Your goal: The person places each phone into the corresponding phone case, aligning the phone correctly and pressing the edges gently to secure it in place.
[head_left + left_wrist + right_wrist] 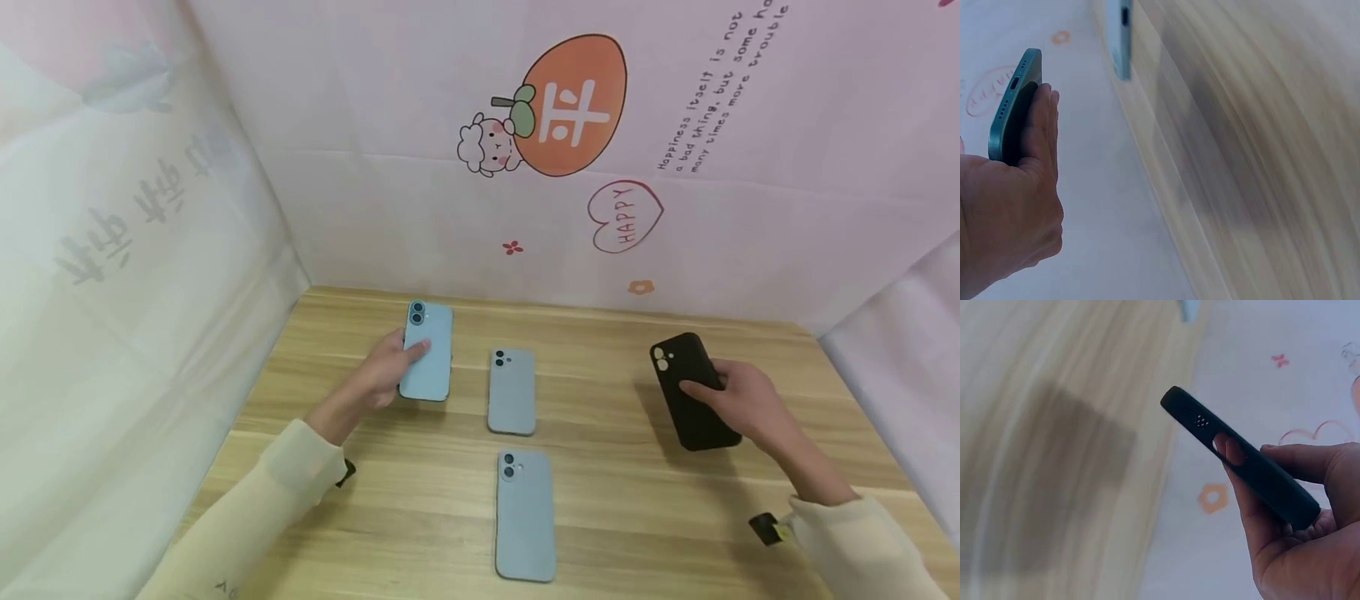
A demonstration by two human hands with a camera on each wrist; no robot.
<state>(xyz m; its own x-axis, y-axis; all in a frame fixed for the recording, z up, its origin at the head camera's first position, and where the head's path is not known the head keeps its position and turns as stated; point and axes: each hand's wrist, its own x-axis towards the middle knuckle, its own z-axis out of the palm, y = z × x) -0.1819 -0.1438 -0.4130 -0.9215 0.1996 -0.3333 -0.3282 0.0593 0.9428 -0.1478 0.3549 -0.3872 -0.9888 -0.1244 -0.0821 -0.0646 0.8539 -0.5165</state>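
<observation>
My left hand (pixel 386 371) grips a light blue smartphone (pixel 431 371) over the table, thumb on its back beside the two camera lenses. In the left wrist view, the bottom edge of this smartphone (pixel 1013 94) shows its port and speaker holes. My right hand (pixel 746 400) holds a black phone case (pixel 693 404), thumb across its back. Its camera cutouts are see-through, and a finger shows through the bottom opening of the case (pixel 1263 478) in the right wrist view. Between the hands, two grey-blue smartphones lie back up, a farther one (pixel 512 396) and a nearer one (pixel 525 521).
The wooden table (pixel 405 517) meets a white printed cloth (pixel 420 225) at its back edge. More cloth hangs on the left side (pixel 150 333) and the right side (pixel 900 333).
</observation>
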